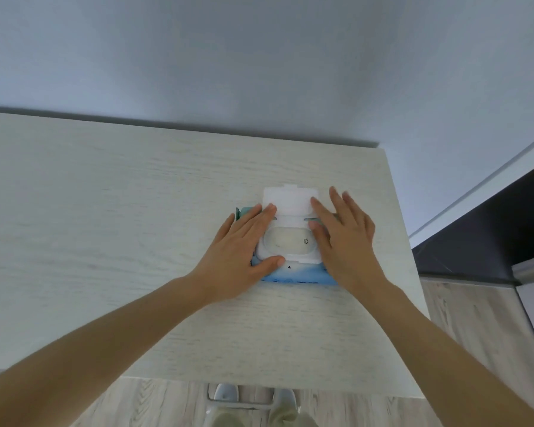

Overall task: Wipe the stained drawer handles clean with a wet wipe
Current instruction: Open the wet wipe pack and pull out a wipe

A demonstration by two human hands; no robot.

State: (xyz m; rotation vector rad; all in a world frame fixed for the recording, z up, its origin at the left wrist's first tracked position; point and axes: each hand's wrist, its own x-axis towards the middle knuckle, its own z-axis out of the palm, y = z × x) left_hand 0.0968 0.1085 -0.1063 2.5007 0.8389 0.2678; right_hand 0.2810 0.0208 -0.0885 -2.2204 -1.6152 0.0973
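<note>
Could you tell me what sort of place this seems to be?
Probably a room in a home, perhaps a bedroom. A pale wood-grain cabinet top stands against a plain wall, with wood-look flooring beside it. A wet wipe pack, lid open, lies on top under the left hand and right hand.

A pale, whitewashed wood-grain cabinet top (105, 226) fills most of the view, its far edge set against a plain grey-blue wall (259, 57) in soft, even light. Below and to the right lies light wood-look flooring (463, 328). A white trim strip (475, 186) borders a dark panel (490, 229) at right.
</note>
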